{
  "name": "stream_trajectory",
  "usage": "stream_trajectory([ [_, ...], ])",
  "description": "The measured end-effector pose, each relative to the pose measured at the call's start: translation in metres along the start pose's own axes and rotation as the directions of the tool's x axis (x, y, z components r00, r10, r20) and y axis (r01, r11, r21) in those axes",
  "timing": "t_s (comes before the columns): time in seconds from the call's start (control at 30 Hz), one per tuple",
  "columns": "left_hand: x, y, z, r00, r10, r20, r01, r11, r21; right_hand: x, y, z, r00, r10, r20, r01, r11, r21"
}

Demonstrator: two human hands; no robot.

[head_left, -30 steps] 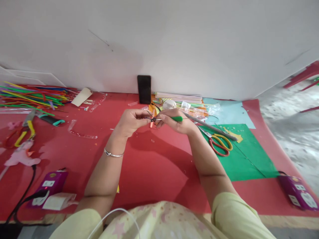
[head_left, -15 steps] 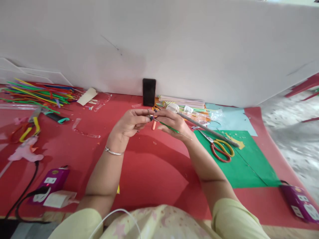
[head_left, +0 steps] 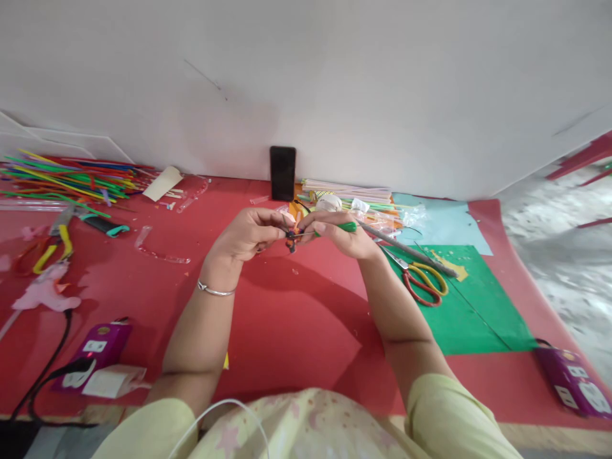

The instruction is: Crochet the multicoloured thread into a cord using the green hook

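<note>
My left hand is closed, its thumb and fingertips pinching a small dark blue and orange piece. That piece looks fuzzy, though its exact shape is too small to make out. My right hand is wrapped around a tool with a green handle and a thin metal shaft. The shaft points left and its end meets the dark blue piece; whether it passes through, I cannot tell. Both hands are held above the red table, fingertips close together.
Scissors lie on a green sheet to the right. A black phone leans against the white panel. Colourful pipe cleaners, pliers, a pink glue gun and a purple power strip are on the left.
The green-handled tool has turned in my right hand, and its handle now shows above the thumb. More of the blue and orange piece is visible below my left fingertips.
</note>
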State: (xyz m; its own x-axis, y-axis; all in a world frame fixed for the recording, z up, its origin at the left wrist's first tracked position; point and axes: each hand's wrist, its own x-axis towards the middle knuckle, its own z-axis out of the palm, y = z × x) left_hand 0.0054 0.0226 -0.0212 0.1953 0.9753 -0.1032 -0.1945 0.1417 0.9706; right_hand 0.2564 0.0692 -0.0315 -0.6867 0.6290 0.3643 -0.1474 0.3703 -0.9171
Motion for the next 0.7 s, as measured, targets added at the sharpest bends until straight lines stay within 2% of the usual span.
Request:
stream_trajectory([
  [0.07, 0.0, 0.001, 0.003, 1.0, 0.013, 0.014, -0.012, 0.999, -0.036, 0.004, 0.012, 0.008, 0.994, 0.092, -0.055, -0.076, 0.966, 0.246],
  [0.17, 0.001, 0.001, 0.011, 0.997, 0.074, -0.026, -0.076, 0.993, -0.086, 0.009, 0.032, 0.025, 0.98, 0.185, -0.079, -0.138, 0.904, 0.405],
  [0.3, 0.004, -0.001, 0.02, 0.982, 0.123, -0.143, -0.142, 0.982, -0.127, 0.011, 0.045, 0.041, 0.956, 0.148, -0.252, -0.062, 0.946, 0.319],
  [0.4, 0.005, -0.002, 0.022, 0.982, 0.099, -0.163, -0.125, 0.979, -0.159, 0.009, 0.042, 0.045, 0.942, 0.077, -0.328, -0.004, 0.976, 0.217],
  [0.53, 0.005, -0.002, 0.021, 0.977, 0.096, -0.191, -0.132, 0.974, -0.182, 0.008, 0.03, 0.047, 0.93, 0.035, -0.366, -0.007, 0.997, 0.078],
  [0.7, 0.004, 0.0, 0.023, 0.977, 0.089, -0.196, -0.121, 0.98, -0.156, 0.006, 0.027, 0.054, 0.933, 0.041, -0.359, -0.004, 0.995, 0.104],
])
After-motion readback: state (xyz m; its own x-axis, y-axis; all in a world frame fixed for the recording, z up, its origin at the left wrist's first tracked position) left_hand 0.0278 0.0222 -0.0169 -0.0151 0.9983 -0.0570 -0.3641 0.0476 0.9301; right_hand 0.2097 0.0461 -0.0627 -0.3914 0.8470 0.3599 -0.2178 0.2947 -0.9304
